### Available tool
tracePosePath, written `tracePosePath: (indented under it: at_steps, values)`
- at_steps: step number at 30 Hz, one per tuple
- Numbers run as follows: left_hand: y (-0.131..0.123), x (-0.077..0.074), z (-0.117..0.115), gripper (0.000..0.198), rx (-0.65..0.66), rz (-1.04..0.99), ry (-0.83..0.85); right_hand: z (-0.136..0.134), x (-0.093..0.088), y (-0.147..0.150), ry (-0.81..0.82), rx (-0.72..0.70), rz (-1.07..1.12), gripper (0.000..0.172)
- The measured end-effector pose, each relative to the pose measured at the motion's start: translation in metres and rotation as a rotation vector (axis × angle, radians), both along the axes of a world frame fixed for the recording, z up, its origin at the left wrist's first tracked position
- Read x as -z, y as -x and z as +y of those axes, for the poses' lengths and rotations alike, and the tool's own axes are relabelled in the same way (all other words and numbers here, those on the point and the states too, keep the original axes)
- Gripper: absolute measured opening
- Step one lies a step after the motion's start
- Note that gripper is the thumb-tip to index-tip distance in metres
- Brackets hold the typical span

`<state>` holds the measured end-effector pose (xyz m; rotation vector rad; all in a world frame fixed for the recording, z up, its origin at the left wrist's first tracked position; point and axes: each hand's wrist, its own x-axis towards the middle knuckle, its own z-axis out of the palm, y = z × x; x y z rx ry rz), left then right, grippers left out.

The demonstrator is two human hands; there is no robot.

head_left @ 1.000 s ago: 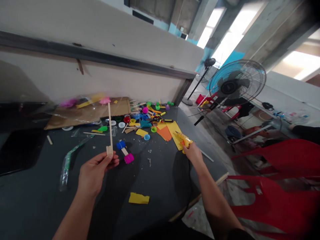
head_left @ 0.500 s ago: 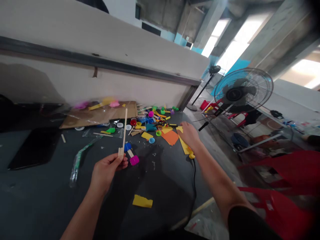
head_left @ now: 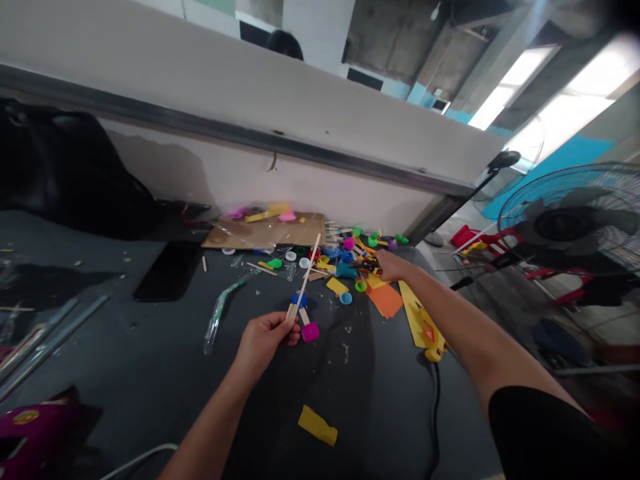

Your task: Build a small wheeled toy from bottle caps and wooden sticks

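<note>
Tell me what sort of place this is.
Probably a craft worktable in a workshop-like hall: a dark grey tabletop strewn with coloured plastic bottle caps and orange paper scraps, a thin wooden stick in the left hand, a blue standing fan beside bare concrete.

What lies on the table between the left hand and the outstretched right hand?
In the head view, between left hand and right hand: a yellow paper scrap, a blue cap, a green cap.
</note>
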<state>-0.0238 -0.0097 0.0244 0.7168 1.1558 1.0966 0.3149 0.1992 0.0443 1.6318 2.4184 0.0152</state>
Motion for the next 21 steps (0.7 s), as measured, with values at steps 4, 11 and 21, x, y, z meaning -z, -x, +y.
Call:
tracePosePath:
  at_steps: [4, 11, 21]
  values:
    - [0.003, 0.0, 0.0, 0.032, -0.014, 0.086, -0.042, -0.006, -0.01, -0.006, -0.039, 0.013, -0.002, 0.047]
    - [0.004, -0.005, -0.002, 0.029, -0.035, 0.326, -0.1, -0.109, -0.048, 0.022, 0.118, 0.084, 0.324, 0.045]
    - [0.006, -0.004, -0.01, 0.028, 0.051, 0.578, -0.204, -0.188, -0.038, 0.102, 0.608, 0.118, 0.553, 0.03]
